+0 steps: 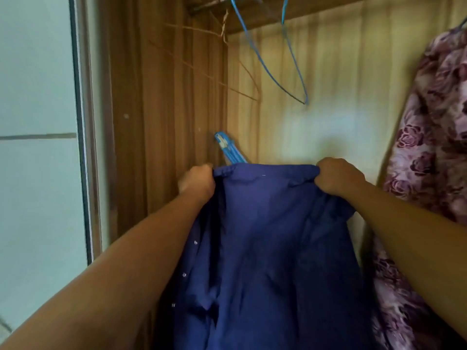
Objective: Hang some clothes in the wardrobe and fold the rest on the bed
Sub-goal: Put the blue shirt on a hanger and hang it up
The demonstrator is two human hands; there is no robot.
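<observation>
Risks dropping the navy shirt point(265, 236) off the blue hanger point(230, 150) poking out by its left shoulder, if released before sitting square; could also snag the floral garment point(434, 147) hanging just right. Holds the shirt up inside the wardrobe point(341, 84). Both arms stretched forward, left hand point(198, 181) and right hand point(336, 176) fisted, fingers bunching the shirt's top corners.

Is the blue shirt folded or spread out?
Spread out: the left hand and right hand grip the blue shirt at its top, stretched wide between them.
</observation>
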